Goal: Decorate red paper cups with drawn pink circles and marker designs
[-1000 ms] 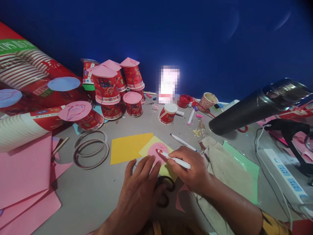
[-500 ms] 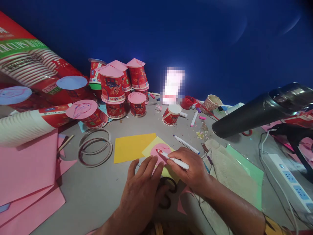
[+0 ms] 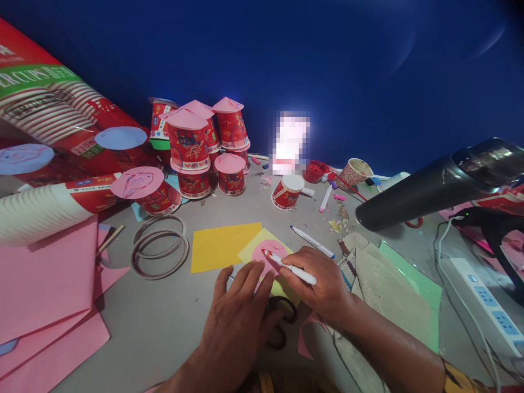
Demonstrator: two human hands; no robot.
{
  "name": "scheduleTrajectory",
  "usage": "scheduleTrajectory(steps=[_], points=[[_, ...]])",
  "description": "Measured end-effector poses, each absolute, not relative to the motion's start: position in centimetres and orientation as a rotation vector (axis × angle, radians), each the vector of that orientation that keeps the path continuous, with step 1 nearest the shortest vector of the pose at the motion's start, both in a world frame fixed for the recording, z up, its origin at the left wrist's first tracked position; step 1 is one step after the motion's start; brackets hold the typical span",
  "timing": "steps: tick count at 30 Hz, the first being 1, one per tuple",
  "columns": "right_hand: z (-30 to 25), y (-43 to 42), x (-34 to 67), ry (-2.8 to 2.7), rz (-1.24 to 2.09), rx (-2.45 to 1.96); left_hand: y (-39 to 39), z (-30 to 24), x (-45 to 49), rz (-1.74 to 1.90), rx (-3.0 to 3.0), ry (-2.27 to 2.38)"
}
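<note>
My right hand [image 3: 317, 278] is closed around a white marker pen [image 3: 301, 272], its red tip resting on a round pink paper [image 3: 261, 252]. My left hand [image 3: 241, 305] lies flat with fingers spread, the fingertips pressing the lower edge of that pink circle. A light yellow paper square [image 3: 246, 254] lies beneath the circle, partly covered by my hands. Dark-handled scissors [image 3: 290, 308] sit under and beside my left thumb, their blades hidden. Left of the circle is a darker yellow sheet [image 3: 216, 248]. A second marker with a blue end [image 3: 313, 242] lies just beyond my right hand.
Decorated red paper cups [image 3: 190, 147] with pink paper tops are stacked at the back. Two tape rings [image 3: 159, 248] and pink sheets [image 3: 45, 278] lie to the left. Rightward are a black tumbler [image 3: 413, 191], a pale cloth pouch [image 3: 388, 295] and a power strip [image 3: 487, 305].
</note>
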State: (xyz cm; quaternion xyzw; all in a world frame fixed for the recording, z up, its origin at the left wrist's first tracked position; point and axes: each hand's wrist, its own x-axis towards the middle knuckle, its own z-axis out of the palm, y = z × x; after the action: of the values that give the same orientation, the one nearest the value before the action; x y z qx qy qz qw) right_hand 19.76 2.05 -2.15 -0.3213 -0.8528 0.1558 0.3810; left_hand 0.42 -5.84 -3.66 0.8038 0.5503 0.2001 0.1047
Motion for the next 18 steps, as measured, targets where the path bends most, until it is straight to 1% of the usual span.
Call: scheduleTrajectory(steps=[10,18], points=[[-2.33,2.22,19.76,-2.208,0.394,-0.844,-5.83,-3.68,0.44,0.593,2.344,1.618],[-2.0,2.01,19.72,-2.202,0.413,-0.781,-5.69,-3.19,0.51,0.547,2.328,1.623]])
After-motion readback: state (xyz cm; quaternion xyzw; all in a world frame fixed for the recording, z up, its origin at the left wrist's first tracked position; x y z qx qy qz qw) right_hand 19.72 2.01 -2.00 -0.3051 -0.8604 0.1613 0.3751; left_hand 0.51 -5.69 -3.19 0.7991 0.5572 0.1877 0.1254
